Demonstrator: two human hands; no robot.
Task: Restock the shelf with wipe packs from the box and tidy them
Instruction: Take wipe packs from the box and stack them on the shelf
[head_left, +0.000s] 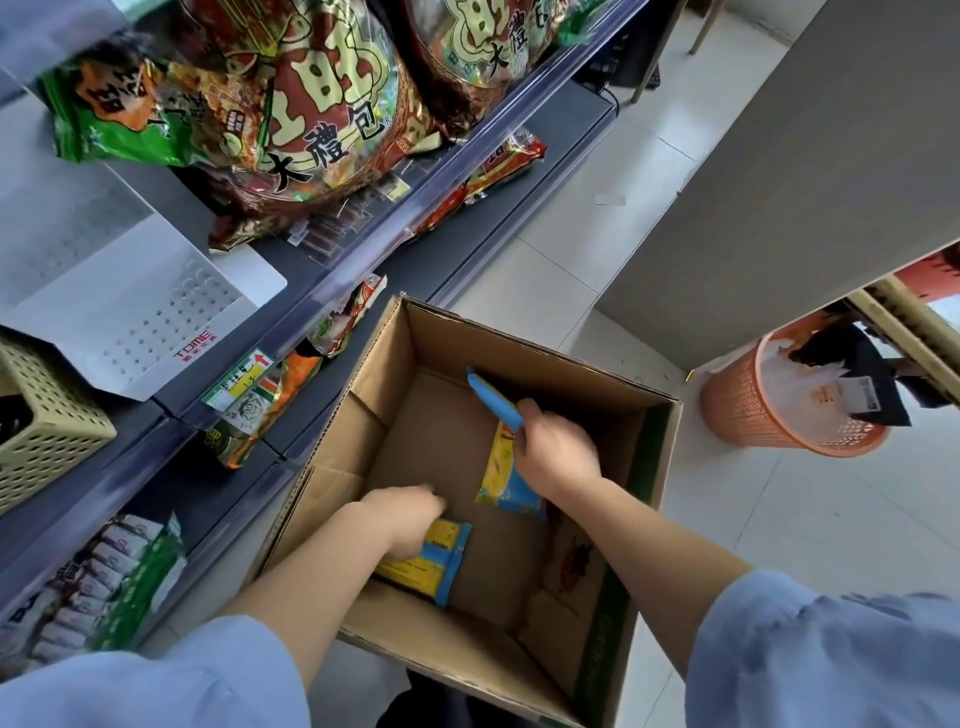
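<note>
Nearest us, our left hand (402, 519) lies on a yellow-and-blue wipe pack (434, 564) on the bottom of the cardboard box (524, 353); the fingers are blurred, so we cannot tell the grip. Further in, our right hand (558, 452) curls round a blue pack (493, 400) held edge-on over a third pack (506, 480) lying flat. Beyond: shelf (363, 257) with red snack bags (311, 104) at left, orange basket (753, 415) at right.

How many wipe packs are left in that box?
3: a blue-edged pack in the right hand, a yellow pack lying below it, a third pack under the left hand. Arms may hide others.
</note>
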